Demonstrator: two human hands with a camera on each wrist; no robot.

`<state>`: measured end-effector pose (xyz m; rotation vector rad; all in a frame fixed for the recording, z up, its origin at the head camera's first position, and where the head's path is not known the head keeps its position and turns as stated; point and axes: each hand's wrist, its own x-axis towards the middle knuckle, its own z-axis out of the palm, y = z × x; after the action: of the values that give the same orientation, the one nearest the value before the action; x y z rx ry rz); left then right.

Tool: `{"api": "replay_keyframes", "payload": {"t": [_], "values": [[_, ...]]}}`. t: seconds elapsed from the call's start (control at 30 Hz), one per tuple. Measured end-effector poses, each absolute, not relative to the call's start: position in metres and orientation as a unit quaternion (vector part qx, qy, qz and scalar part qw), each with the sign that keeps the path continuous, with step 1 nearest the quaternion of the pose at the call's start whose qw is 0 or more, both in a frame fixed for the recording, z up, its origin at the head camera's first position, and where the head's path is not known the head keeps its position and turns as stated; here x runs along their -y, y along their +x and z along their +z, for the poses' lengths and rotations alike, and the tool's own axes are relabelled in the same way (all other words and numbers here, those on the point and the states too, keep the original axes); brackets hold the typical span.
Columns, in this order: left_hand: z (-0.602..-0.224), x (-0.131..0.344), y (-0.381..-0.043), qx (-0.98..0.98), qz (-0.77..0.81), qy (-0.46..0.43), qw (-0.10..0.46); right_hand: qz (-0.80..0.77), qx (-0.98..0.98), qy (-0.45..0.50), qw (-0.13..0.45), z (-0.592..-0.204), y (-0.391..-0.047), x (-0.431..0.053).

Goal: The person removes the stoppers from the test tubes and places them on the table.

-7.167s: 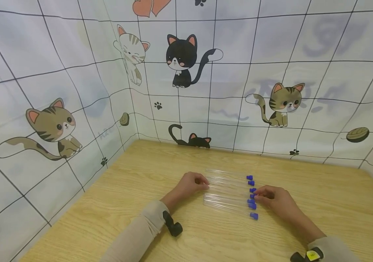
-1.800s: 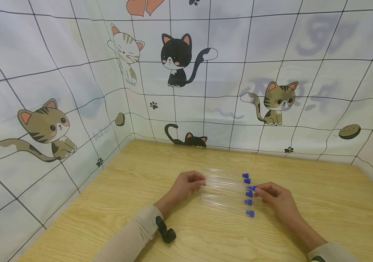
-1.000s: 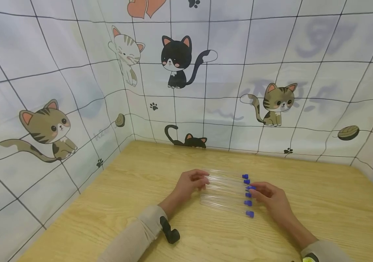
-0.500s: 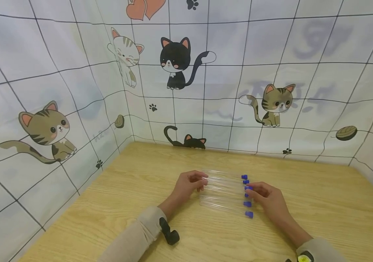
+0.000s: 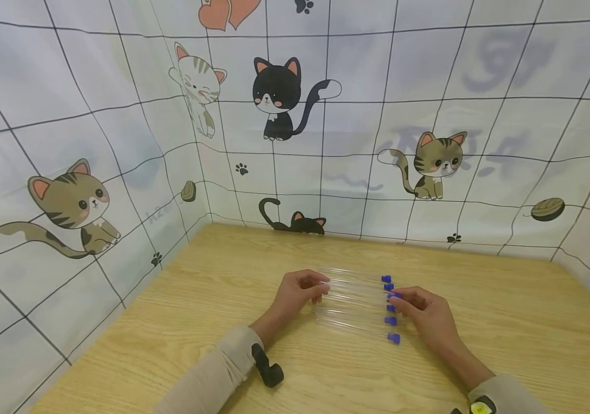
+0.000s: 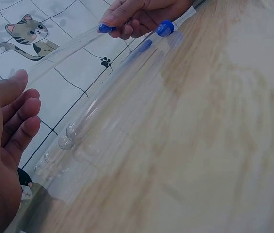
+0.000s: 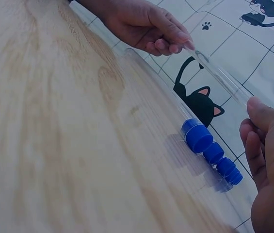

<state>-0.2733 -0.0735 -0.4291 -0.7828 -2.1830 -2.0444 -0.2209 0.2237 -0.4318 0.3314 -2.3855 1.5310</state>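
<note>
My left hand (image 5: 295, 296) pinches the rounded end of a clear test tube (image 6: 64, 53) between thumb and fingers. At the tube's other end my right hand (image 5: 426, 313) pinches its blue cap (image 6: 106, 28), mostly covered by the fingertips. Both wrist views show this tube raised above the wooden table and slightly tilted. Beneath and beside it, several clear test tubes (image 5: 352, 322) lie side by side, their blue caps (image 5: 394, 338) lined up on the right. In the right wrist view, the row of blue caps (image 7: 198, 138) sits below the held tube.
The light wooden table (image 5: 212, 276) runs back to a white hanging cloth (image 5: 357, 132) with grid lines and cartoon cats. Each forearm wears a beige sleeve (image 5: 207, 368), with a black wrist mount (image 5: 267, 367) showing on the left one.
Over the last two seconds my right hand has moved left with the cap, toward the left hand. My left hand has shifted slightly right. In the last half second, little has moved.
</note>
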Motion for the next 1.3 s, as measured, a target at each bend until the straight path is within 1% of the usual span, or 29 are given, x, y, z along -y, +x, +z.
{"api": "replay_keyframes", "payload": {"t": [0.7,1.03,1.3], "values": [[-0.4281,0.075,-0.2731,0.693,-0.669,-0.269,0.011,0.52,0.835,0.097,0.155,-0.4296,-0.2197,-0.2211],[-0.428,0.0761,-0.2744,0.694,-0.665,-0.275,-0.007,0.511,0.839,0.089,0.164,-0.4293,-0.2185,-0.2191],[-0.4311,0.0743,-0.2745,0.691,-0.667,-0.277,0.005,0.51,0.84,0.086,0.166,-0.4276,-0.2166,-0.2197]]}}
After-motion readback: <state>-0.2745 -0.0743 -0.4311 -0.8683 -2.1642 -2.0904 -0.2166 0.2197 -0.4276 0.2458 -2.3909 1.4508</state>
